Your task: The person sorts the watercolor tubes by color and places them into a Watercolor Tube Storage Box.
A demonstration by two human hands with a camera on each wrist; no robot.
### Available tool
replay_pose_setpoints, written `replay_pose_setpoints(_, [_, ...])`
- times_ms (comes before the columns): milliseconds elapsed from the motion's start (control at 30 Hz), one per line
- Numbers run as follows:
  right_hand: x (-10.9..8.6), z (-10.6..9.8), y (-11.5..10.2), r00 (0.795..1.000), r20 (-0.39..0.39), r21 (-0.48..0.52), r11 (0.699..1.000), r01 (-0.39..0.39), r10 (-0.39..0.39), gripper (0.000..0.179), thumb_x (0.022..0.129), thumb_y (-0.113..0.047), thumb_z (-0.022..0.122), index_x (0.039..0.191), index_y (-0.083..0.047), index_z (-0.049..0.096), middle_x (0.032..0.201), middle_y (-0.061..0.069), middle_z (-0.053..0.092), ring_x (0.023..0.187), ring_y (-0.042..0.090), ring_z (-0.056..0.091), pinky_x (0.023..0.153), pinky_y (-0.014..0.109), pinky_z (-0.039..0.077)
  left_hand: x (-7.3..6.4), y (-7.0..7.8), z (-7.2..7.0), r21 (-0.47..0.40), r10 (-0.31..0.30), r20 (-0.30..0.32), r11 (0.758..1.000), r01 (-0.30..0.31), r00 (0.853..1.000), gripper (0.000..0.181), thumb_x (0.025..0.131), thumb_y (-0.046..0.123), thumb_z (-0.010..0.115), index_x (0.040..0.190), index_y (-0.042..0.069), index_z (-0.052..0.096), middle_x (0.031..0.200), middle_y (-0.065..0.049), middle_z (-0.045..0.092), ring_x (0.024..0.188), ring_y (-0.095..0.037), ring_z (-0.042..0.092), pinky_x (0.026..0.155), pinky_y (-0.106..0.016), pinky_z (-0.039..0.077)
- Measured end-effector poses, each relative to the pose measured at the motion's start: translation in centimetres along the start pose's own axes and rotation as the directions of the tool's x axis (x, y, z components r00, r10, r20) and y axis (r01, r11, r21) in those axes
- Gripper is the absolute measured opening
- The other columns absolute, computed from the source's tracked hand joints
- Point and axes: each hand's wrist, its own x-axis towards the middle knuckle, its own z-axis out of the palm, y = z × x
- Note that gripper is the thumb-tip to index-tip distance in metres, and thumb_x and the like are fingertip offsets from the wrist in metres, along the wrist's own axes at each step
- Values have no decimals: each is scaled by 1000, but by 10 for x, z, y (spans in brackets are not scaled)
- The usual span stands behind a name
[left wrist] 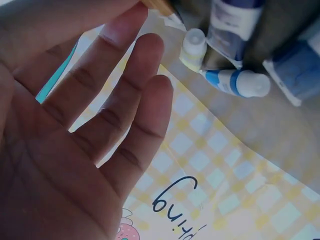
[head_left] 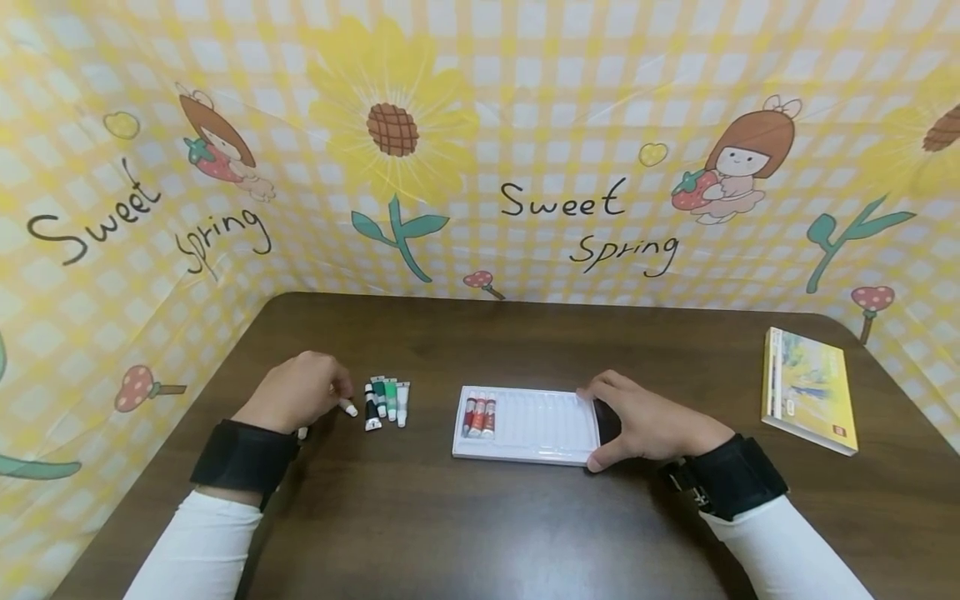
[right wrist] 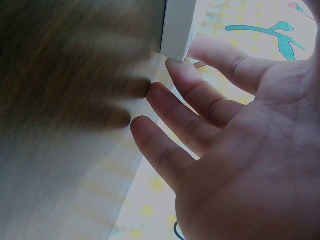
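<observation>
My left hand point(head_left: 300, 390) is at the left, fingers bent down over several paint tubes. Its fingertips pinch an orange-brown paint tube point(left wrist: 161, 6), mostly out of the left wrist view; a white cap pokes out beneath them in the head view. Below that hand lie a blue tube point(left wrist: 227, 81), a pale-yellow one point(left wrist: 193, 50) and a dark purple one point(left wrist: 234, 25). My right hand point(head_left: 648, 421) spans the right end of a white slotted tray point(head_left: 555, 425), thumb at the near corner, fingers at the far one. Three red-toned tubes point(head_left: 478, 415) lie in the tray's left slots.
Between my left hand and the tray lie several black and green tubes point(head_left: 387, 402) side by side. A yellow boxed or book-like item point(head_left: 813, 392) sits at the right of the brown table point(head_left: 420, 533). A yellow checked cloth point(head_left: 540, 100) hangs behind and at the left.
</observation>
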Motion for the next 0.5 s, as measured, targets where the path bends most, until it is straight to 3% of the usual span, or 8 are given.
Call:
replay_pose_setpoints(200, [0,2,-3,1000,9,12,1000,1,-1,90,77,-46,92,146,-3,53,144,11,50,128,28,53,108,49,47,-4,-1,2,-4,-1,9,1000,1,1000,13,87,2,76,82,14,80,89,-5,76,75,-17,63,66,-43,54])
replay_pose_setpoints(500, [-1,-1,-1,1000,0,8,1000,-8,8,91,77,-46,93,146,-3,53,144,12,50,128,29,53,108,50,47,0,-1,1,7,24,8,1000,-24,1000,8,86,4,80,84,11,78,86,-4,74,72,-16,61,65,-41,53])
